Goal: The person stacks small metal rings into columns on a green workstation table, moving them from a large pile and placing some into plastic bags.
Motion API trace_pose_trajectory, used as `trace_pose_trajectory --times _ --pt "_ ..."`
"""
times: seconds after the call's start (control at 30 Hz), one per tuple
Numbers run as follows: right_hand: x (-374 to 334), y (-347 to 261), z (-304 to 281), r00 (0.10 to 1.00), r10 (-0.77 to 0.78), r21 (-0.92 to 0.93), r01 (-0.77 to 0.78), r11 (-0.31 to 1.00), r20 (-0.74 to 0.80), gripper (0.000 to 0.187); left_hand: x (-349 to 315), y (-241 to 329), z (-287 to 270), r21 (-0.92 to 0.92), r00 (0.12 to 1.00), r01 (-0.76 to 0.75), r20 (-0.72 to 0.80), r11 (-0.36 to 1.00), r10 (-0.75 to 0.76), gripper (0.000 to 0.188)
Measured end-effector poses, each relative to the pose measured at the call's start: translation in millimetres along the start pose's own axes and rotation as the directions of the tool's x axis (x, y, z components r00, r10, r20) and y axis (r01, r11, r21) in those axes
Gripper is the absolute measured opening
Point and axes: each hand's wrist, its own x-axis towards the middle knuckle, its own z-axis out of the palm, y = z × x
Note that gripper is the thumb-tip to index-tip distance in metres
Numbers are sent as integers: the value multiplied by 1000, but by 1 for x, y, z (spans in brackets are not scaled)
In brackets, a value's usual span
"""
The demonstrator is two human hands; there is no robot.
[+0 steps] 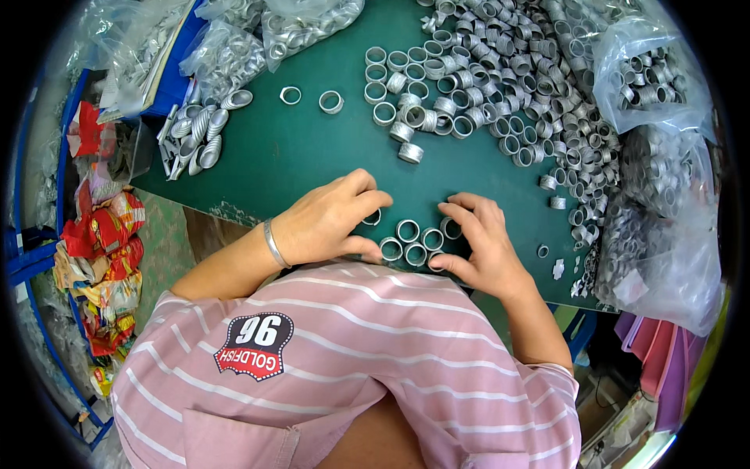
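Several grey metal rings (408, 230) stand in a small cluster on the green tabletop, their round openings facing up. At the cluster's left side, my left hand (332, 221) is open, thumb and fingers apart and curved. One ring (371, 220) shows partly beneath its index finger. On the other side, my right hand (486, 248) is also open, fingers curved over the rings at that edge. Its index finger covers part of one ring (451, 228), and its thumb lies against a lower ring (437, 259). Whether either hand presses on them I cannot tell.
A large heap of grey rings (508, 70) spreads across the far right, beside plastic bags of rings (652, 180). Two loose rings (331, 102) lie left of it. Oval metal parts (205, 133) and filled bags (226, 59) sit at the far left, beside a blue bin (173, 82).
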Motion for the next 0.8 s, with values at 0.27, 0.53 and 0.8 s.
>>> trace_pose_trajectory --times 0.27,0.53,0.8 --pt "0 -16 40 992 -95 -199 77 977 -82 49 16 11 34 220 975 -199 -49 955 215 59" --pt "-7 -19 49 956 -71 -300 -19 954 -285 36 3 15 38 332 974 -103 -157 938 162 36" --pt "-5 -25 52 942 -18 -297 -88 951 -336 35 -3 10 53 366 954 -109 -224 924 202 37"
